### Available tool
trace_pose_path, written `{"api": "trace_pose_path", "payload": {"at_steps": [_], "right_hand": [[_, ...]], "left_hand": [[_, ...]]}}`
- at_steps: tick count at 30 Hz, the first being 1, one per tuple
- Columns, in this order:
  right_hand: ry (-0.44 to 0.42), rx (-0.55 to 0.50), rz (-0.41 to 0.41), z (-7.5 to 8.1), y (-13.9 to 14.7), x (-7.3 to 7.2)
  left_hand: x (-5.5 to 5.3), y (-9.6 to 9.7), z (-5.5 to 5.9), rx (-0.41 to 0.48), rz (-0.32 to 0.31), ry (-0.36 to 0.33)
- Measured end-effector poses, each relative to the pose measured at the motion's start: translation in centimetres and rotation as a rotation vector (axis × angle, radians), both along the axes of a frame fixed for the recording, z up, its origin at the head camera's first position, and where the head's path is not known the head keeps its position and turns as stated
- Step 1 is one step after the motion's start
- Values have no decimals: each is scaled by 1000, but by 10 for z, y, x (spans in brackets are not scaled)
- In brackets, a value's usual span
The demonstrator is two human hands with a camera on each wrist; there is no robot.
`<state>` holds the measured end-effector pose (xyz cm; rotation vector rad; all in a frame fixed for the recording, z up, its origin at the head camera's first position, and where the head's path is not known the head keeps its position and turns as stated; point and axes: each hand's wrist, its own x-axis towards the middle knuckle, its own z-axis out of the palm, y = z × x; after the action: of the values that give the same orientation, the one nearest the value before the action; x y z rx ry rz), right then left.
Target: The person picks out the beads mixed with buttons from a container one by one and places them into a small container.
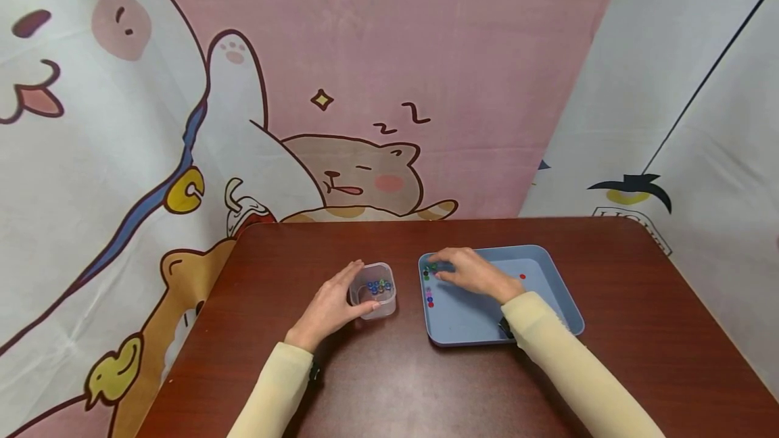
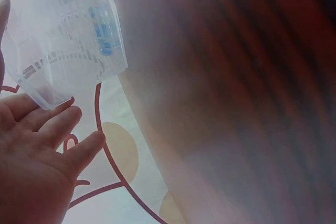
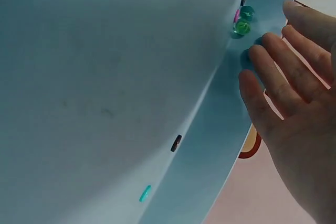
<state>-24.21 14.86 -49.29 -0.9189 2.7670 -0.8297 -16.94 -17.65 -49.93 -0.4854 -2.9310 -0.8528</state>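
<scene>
My left hand [image 1: 328, 304] holds a clear plastic box [image 1: 385, 309] on the table, thumb at the near side and fingers at the far side. Several blue and greenish glass marbles [image 1: 379, 286] lie in it. In the left wrist view the fingers touch the see-through box [image 2: 58, 77]. Over the left end of a blue tray [image 1: 468, 324], my right hand [image 1: 471, 272] reaches with loosely extended fingers. Green marbles [image 3: 243, 27] lie in the tray corner just beside those fingertips, seemingly apart from them. Nothing shows pinched in this hand.
Small coloured discs [image 1: 429, 299] lie along the tray's left wall, and a red disc [image 1: 522, 276] sits farther right. The right wrist view shows a black disc [image 3: 176, 143] and a teal one [image 3: 145, 193] by the wall. A cartoon-printed cloth [image 1: 487, 86] hangs behind the brown table [image 1: 389, 384].
</scene>
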Motion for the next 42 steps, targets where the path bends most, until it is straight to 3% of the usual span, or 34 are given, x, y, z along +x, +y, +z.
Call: {"api": "trace_pose_path", "payload": {"at_steps": [11, 42], "right_hand": [[6, 35, 11, -8, -4, -3], [134, 136, 49, -16, -3, -4]], "left_hand": [[-1, 0, 0, -5, -3, 0], [-1, 0, 1, -17, 14, -17]]}}
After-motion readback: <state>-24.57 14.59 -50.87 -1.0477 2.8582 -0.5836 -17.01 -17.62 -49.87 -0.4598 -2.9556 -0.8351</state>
